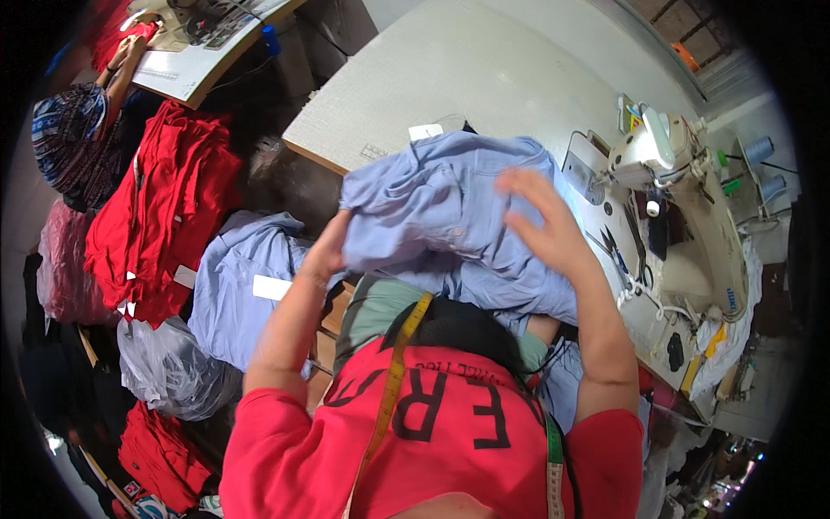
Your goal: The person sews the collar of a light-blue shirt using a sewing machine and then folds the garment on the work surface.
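A crumpled light-blue shirt (432, 203) spreads over my lap and up onto the near edge of the white work table. At its left edge my left hand (328, 246) grips the cloth, with most of the fingers hidden behind it. My right hand (545, 221) lies over the right part of the shirt, fingers apart and slightly blurred. Whether that palm presses on the fabric, I cannot tell. Another light-blue garment (238, 285) with a white tag hangs to the left of my left forearm.
On the right of the table (450, 73) stands a white sewing machine (653, 156), with scissors (616, 251) in front and thread spools (761, 151) behind. Red garments (160, 216) and a clear plastic bag (169, 363) lie at left. Beyond them, another person's hands (125, 56) are at a second machine.
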### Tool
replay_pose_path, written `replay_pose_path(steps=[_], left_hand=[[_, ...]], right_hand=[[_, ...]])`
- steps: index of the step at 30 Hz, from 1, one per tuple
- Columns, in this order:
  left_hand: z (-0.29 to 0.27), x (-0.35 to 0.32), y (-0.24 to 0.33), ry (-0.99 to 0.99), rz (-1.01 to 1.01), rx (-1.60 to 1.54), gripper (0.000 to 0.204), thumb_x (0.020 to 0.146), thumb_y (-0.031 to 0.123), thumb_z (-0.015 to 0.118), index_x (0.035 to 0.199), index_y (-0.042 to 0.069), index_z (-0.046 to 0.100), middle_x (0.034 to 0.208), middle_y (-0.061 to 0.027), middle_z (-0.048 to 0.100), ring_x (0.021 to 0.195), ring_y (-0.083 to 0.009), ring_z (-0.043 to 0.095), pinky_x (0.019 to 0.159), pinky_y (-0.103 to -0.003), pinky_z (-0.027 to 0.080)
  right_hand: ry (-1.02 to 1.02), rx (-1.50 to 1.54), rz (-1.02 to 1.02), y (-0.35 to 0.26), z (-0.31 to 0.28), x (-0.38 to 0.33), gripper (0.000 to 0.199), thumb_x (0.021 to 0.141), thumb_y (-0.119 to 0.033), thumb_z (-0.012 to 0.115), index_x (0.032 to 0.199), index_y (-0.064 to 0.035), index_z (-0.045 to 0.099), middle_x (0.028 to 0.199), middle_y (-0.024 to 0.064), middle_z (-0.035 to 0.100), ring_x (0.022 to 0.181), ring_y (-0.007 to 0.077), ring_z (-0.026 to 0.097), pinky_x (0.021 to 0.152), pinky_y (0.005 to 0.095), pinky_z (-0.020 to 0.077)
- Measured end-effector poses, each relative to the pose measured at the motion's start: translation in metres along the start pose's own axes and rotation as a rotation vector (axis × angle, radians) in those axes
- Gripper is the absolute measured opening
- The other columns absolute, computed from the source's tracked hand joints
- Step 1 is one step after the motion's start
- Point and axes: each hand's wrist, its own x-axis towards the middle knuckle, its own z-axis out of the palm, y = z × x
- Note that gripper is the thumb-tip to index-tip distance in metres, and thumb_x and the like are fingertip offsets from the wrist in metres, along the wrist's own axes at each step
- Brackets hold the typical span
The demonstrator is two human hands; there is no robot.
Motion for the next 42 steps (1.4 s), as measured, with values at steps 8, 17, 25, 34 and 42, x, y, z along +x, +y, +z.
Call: replay_pose_path(steps=[8,17,25,34,42], left_hand=[[0.054,-0.155,0.026,-0.487,0.413,-0.422,0.064,0.092,0.053,0.038,0.13,0.002,0.043,0.129,-0.0157,0.048,0.117,-0.0291,0.048,0.102,-0.042,0.034],[0.045,-0.238,0.095,-0.702,0.841,0.018,0.077,0.088,0.06,0.037,0.135,-0.001,0.033,0.133,-0.018,0.044,0.118,-0.0315,0.047,0.104,-0.043,0.031],[0.05,-0.322,0.147,-0.996,0.753,0.312,0.067,0.089,0.05,0.045,0.132,0.0,0.037,0.133,-0.02,0.043,0.119,-0.0318,0.047,0.102,-0.044,0.035],[0.059,-0.376,0.197,-0.746,1.094,0.232,0.056,0.089,0.04,0.049,0.126,-0.002,0.045,0.125,-0.0189,0.05,0.111,-0.0278,0.053,0.096,-0.04,0.041],[0.02,-0.387,0.193,-0.215,1.45,0.329,0.05,0.088,0.033,0.052,0.123,-0.002,0.048,0.121,-0.0169,0.053,0.108,-0.0255,0.055,0.094,-0.037,0.043]], right_hand=[[-0.515,0.473,1.114,0.072,0.069,-0.188,0.049,0.084,-0.026,0.062,0.123,0.0007,0.049,0.115,0.0096,0.058,0.102,0.0198,0.054,0.087,0.0301,0.043],[0.045,1.04,1.012,0.046,0.201,-0.047,0.074,0.079,-0.034,0.069,0.137,-0.0059,0.033,0.133,0.0083,0.041,0.114,0.0187,0.044,0.094,0.0337,0.0361],[-1.163,0.45,0.917,0.015,0.215,0.019,0.06,0.09,-0.056,0.039,0.102,0.0,0.058,0.078,0.0062,0.056,0.067,0.0169,0.053,0.057,0.0312,0.0428],[-0.868,0.087,0.267,0.048,0.232,0.001,0.018,0.072,-0.015,0.058,0.086,-0.0042,0.062,0.08,0.0133,0.065,0.077,0.0233,0.061,0.069,0.0342,0.0461],[-1.288,0.392,0.516,-0.025,0.194,0.01,0.054,0.089,-0.022,0.05,0.137,-0.0032,0.032,0.139,0.0114,0.038,0.124,0.0203,0.039,0.102,0.0309,0.0301]])
